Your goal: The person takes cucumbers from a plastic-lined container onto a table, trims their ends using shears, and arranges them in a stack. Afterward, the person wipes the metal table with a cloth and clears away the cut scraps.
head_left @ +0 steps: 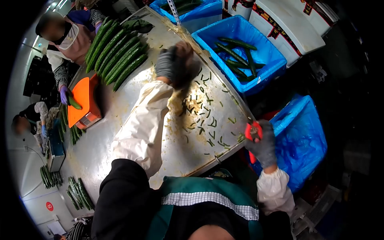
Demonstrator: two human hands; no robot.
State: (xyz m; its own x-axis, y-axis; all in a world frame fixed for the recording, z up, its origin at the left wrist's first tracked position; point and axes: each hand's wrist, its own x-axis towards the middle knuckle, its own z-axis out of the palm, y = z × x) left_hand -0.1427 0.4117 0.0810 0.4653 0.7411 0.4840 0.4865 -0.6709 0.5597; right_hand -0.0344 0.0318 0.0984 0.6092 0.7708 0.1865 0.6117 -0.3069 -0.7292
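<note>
My left hand (pixel 170 64), in a grey glove, is over the far part of the metal table (pixel 132 116); motion blurs its fingers, so their closure and any held item are unclear. To its left lies a row of long green cucumbers (pixel 120 52). My right hand (pixel 263 146), also gloved in grey, is closed around red-handled pruning shears (pixel 253 132) at the table's right edge. Cut green stem pieces (pixel 202 108) are scattered on the metal between my two hands.
A blue-lined bin (pixel 272 52) with several cucumbers stands beyond the right edge, and another blue-lined bin (pixel 312 136) is beside my right hand. At the left, a person in purple gloves (pixel 65 95) holds a cucumber over an orange scale (pixel 82 104). Farther left, another person works.
</note>
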